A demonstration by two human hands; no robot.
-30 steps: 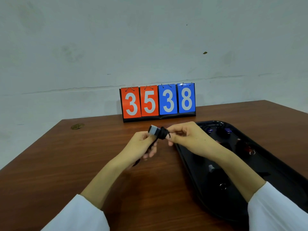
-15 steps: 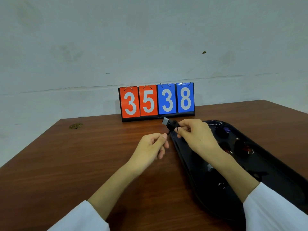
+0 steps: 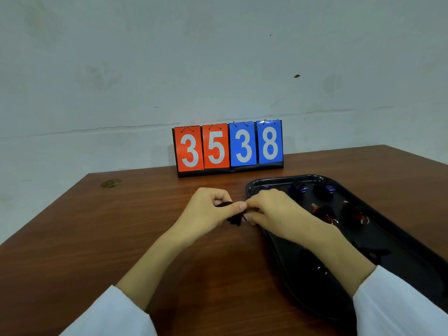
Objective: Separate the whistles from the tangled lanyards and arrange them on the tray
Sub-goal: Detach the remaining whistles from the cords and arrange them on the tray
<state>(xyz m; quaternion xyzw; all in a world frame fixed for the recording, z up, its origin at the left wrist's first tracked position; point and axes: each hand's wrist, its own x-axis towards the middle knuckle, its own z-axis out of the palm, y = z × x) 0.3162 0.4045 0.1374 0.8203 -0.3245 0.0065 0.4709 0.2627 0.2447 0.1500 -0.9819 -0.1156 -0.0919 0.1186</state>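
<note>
My left hand (image 3: 208, 212) and my right hand (image 3: 271, 210) meet just left of the black tray (image 3: 400, 238). Between their fingertips sits a black lanyard bundle (image 3: 234, 218), pinched by my left thumb and fingers and by my right fingers. The whistle on it is hidden by my fingers. On the tray lie several whistles: two bluish ones (image 3: 301, 189) at the far end, two dark red ones (image 3: 326, 215) with metal rings in the middle, and a dark one (image 3: 321, 270) near my right forearm.
A flip scoreboard (image 3: 229, 147) reading 3538 stands at the table's far edge against the wall. The brown wooden table (image 3: 97, 238) stretches left of my hands. A small round brass fitting (image 3: 110, 183) is set in its far left corner.
Both hands came back together and lowered towards the table. The whistle's grey mouthpiece, held up by my right hand half a second ago, is now covered by my fingers.
</note>
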